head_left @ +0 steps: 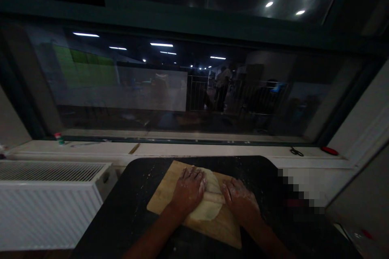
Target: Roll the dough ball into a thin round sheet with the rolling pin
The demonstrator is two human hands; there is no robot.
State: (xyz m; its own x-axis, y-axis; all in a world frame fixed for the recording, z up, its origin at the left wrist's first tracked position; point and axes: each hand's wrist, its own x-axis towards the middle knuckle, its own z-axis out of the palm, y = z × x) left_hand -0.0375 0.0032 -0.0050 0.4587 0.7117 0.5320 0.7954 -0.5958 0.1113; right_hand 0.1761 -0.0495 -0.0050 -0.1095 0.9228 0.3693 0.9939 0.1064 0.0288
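Observation:
A flat, pale sheet of dough [209, 211] lies on a wooden board [165, 188], which sits askew on a dark table. Across the dough runs a slim rolling pin [215, 197]; only its middle shows between my hands. My left hand [191, 186] is over the pin's left end, its floury fingers curving over and pointing forward onto the dough. At the other end, my right hand [238, 195] covers the pin near the board's right edge, also dusted with flour. Both palms hide the pin's ends.
Specks of flour dot the dark table [127, 210]. On the windowsill [182, 149] are a small bottle [59, 139], a yellowish strip [134, 148], scissors [296, 152] and a red round item [329, 151]. A white radiator [48, 206] stands at left. The window [152, 89] shows reflections, including a person.

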